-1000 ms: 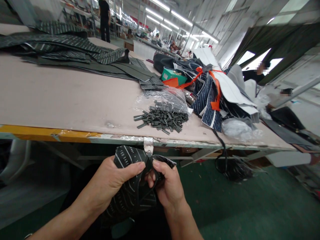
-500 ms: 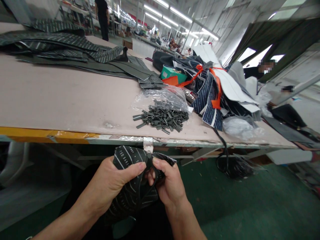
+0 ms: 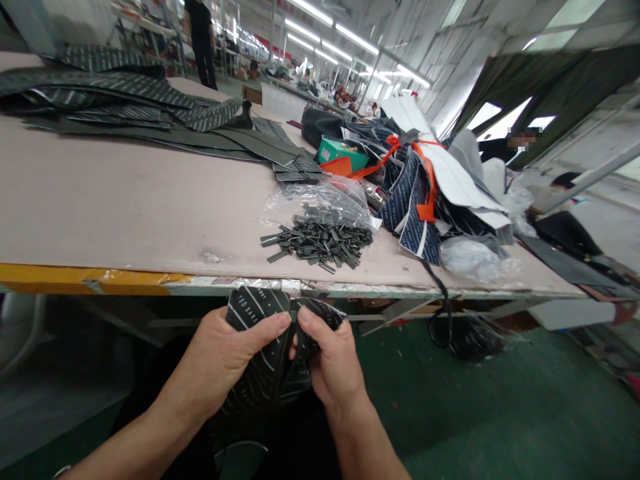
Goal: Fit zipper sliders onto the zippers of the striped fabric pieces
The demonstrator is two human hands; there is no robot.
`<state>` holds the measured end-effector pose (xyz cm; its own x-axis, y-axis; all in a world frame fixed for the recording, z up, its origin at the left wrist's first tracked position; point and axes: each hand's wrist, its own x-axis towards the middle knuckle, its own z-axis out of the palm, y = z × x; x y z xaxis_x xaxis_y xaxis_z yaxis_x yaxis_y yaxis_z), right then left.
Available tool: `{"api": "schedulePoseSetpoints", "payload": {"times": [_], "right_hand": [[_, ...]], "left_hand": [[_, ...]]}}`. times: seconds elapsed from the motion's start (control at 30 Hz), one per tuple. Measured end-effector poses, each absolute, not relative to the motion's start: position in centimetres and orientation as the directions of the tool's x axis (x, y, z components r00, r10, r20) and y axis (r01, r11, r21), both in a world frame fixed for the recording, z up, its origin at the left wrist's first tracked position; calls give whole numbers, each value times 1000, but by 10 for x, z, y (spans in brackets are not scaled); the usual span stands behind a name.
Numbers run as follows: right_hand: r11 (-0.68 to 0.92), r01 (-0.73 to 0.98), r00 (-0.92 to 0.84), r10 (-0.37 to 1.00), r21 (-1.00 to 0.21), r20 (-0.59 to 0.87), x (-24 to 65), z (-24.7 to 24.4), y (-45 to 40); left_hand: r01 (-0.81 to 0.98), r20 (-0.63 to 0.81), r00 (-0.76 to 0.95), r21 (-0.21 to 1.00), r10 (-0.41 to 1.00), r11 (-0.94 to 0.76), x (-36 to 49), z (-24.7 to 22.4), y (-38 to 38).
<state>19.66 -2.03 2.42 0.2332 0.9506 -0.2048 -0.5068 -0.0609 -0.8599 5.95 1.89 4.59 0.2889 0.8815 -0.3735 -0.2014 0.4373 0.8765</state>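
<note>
Above my lap, my left hand [image 3: 225,350] is closed on one side of a dark fabric piece [image 3: 256,305] printed with white lettering and stripes. My right hand [image 3: 335,360] grips the other side, thumb on top. Both thumbs press close together at a narrow dark strip at the top, and the fingers behind are mostly hidden by the cloth. What lies exactly between the thumbs is too small to make out. On the table just beyond the hands lies a pile of small dark zipper pulls [image 3: 330,241], spilling from a clear plastic bag [image 3: 320,197].
The table edge [image 3: 125,277] runs just beyond my hands. Stacked dark strips [image 3: 150,123] lie at back left. A green box [image 3: 343,155] and navy fabric pieces [image 3: 413,207] with an orange tie stand at right. Several people are in the background.
The thumbs have come slightly closer together, and the dark rounded bit between them no longer shows. The gap in the cloth below has narrowed. The camera view has shifted slightly.
</note>
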Motion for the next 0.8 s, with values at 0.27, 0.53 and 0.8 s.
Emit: {"api": "schedulePoseSetpoints", "payload": {"times": [0.27,0.53,0.8], "right_hand": [[-66,-188,108,990,-980,-87,221,4,-67],[-55,-36,349,935,-998,-65,210,18,-65],[109,249,352,915,-962,195,229,63,8]], "left_hand": [[-7,-378,339,915,862,404,28,19,-13],[-144,-442,303,855,844,499,35,21,-23],[-114,-205,230,965,951,235,53,49,44]]}}
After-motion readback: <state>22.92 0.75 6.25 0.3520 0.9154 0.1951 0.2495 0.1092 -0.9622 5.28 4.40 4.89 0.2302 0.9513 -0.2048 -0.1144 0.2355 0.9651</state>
